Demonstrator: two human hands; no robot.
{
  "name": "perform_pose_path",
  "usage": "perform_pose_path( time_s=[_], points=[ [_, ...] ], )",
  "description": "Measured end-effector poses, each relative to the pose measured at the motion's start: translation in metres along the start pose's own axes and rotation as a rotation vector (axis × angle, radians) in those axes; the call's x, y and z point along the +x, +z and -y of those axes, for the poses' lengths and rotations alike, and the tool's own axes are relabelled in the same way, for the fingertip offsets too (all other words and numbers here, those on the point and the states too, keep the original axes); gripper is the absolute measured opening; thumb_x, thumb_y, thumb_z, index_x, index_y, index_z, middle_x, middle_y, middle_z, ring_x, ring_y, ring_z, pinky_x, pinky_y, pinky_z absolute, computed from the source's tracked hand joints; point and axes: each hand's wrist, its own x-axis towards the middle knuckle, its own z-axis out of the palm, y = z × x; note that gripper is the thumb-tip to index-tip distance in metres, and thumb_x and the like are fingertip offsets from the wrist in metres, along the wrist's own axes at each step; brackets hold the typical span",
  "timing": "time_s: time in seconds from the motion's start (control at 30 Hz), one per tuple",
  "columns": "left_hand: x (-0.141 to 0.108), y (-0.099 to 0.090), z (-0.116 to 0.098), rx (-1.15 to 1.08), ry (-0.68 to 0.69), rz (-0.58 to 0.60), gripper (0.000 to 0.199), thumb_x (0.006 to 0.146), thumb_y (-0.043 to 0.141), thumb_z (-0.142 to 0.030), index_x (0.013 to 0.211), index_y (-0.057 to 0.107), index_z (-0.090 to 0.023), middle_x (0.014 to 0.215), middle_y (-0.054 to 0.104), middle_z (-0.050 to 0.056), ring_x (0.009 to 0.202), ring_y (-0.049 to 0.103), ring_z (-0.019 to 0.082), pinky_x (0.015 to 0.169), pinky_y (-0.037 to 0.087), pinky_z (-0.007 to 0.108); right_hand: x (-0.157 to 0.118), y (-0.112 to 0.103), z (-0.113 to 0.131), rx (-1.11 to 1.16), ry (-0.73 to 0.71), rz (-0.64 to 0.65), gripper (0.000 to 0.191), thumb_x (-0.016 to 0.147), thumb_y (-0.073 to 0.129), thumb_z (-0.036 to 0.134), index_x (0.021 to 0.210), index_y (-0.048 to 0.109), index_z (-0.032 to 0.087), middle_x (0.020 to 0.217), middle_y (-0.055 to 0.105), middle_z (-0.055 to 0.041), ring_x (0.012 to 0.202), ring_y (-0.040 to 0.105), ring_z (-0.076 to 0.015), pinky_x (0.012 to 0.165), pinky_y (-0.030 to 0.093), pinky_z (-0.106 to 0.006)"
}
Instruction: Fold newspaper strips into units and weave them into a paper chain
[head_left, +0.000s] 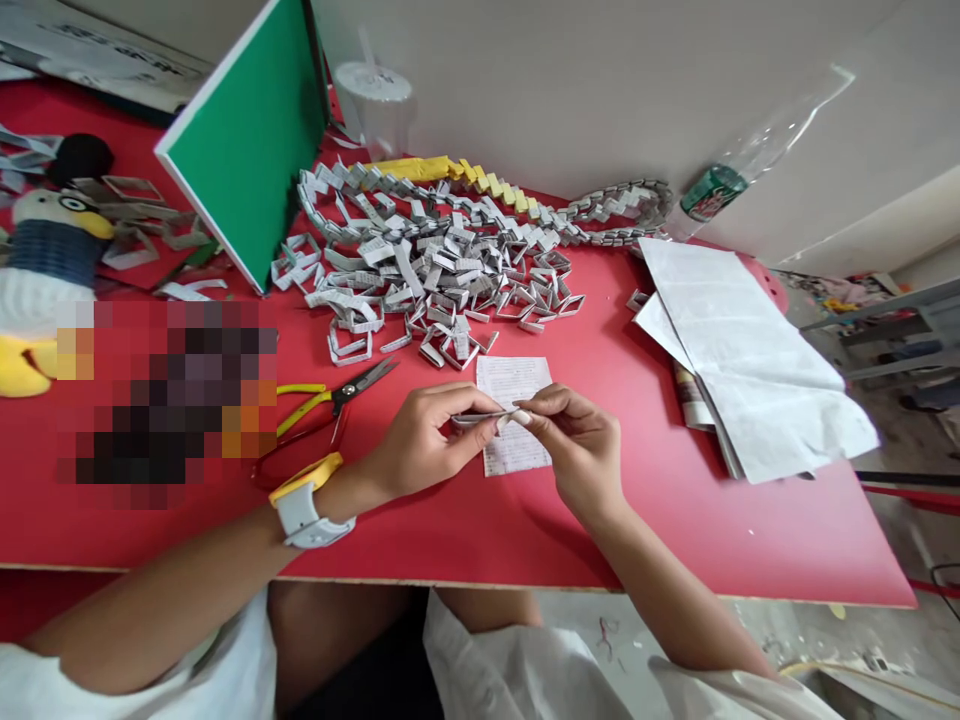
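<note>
Between my two hands is a narrow folded paper strip [474, 420], held just above the red table. My left hand [439, 435], with a grey and yellow watch [307, 505] on its wrist, pinches the strip's left part between thumb and fingers. At the strip's right end, the thumb and fingers of my right hand [577, 445] are closed on it. Below them a printed sheet of paper [517, 460] lies flat, partly covered by my hands. Beyond it spreads a pile of folded paper links [450, 270].
Yellow-handled scissors [364, 380] lie left of my hands. A linked paper chain [615, 215] runs along the back, near a lidded cup [375, 95] and a plastic bottle [712, 195]. White sheets [757, 360] lie right, a green board [255, 130] stands left, beside a plush toy [52, 250].
</note>
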Motion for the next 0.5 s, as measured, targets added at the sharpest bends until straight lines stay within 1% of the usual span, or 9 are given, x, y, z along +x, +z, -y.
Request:
perform_pose_path(
  time_s=[0.17, 0.27, 0.33, 0.4, 0.43, 0.5],
  points=[
    [0.0004, 0.0009, -0.0001, 0.021, 0.023, 0.004, 0.005, 0.085, 0.061, -0.012, 0.088, 0.065, -0.014, 0.077, 0.065, 0.001, 0.069, 0.058, 0.008, 0.063, 0.046, 0.017, -0.0008, -0.0016, 0.0019, -0.022, -0.002, 0.014, 0.009, 0.076, 0.075, 0.015, 0.071, 0.07, 0.021, 0.069, 0.064, 0.0012, 0.067, 0.058, -0.0103, 0.063, 0.047, -0.024],
    [0.0011, -0.0005, -0.0021, 0.041, 0.039, 0.006, 0.006, 0.086, 0.06, -0.011, 0.088, 0.065, -0.014, 0.075, 0.064, 0.0, 0.067, 0.057, 0.007, 0.061, 0.044, 0.017, -0.0003, -0.0024, 0.002, -0.013, -0.028, 0.023, 0.009, 0.076, 0.074, 0.014, 0.072, 0.071, 0.021, 0.069, 0.064, 0.0014, 0.068, 0.059, -0.0106, 0.064, 0.047, -0.024],
    [0.0017, -0.0024, -0.0035, 0.05, 0.056, 0.004, 0.006, 0.086, 0.06, -0.011, 0.088, 0.065, -0.014, 0.075, 0.064, 0.0, 0.068, 0.058, 0.008, 0.061, 0.045, 0.018, 0.001, -0.0028, 0.0014, -0.017, -0.04, 0.033, 0.008, 0.076, 0.075, 0.015, 0.077, 0.072, 0.022, 0.074, 0.066, 0.0007, 0.071, 0.06, -0.0116, 0.067, 0.048, -0.026],
    [0.0025, -0.0043, -0.0042, 0.06, 0.068, -0.006, 0.006, 0.086, 0.06, -0.012, 0.089, 0.065, -0.015, 0.076, 0.064, 0.0, 0.069, 0.059, 0.008, 0.062, 0.045, 0.018, 0.003, -0.0032, 0.0007, -0.037, -0.038, 0.049, 0.015, 0.074, 0.077, 0.016, 0.086, 0.072, 0.023, 0.083, 0.068, 0.0, 0.075, 0.06, -0.0121, 0.069, 0.049, -0.027],
    [0.0029, -0.005, -0.0042, 0.066, 0.071, -0.012, 0.006, 0.086, 0.061, -0.012, 0.089, 0.065, -0.015, 0.076, 0.065, 0.001, 0.069, 0.059, 0.009, 0.062, 0.046, 0.019, 0.004, -0.0033, 0.0005, -0.055, -0.042, 0.058, 0.016, 0.074, 0.078, 0.017, 0.087, 0.072, 0.024, 0.085, 0.068, 0.0, 0.076, 0.059, -0.0122, 0.07, 0.048, -0.027],
    [0.0034, -0.0057, -0.0037, 0.074, 0.067, -0.018, 0.006, 0.086, 0.06, -0.012, 0.088, 0.065, -0.015, 0.076, 0.065, 0.001, 0.069, 0.059, 0.009, 0.062, 0.046, 0.019, 0.0054, -0.0036, 0.0009, -0.094, -0.076, 0.068, 0.012, 0.075, 0.077, 0.017, 0.083, 0.071, 0.023, 0.081, 0.065, 0.0008, 0.075, 0.057, -0.012, 0.07, 0.047, -0.028]
  ],
)
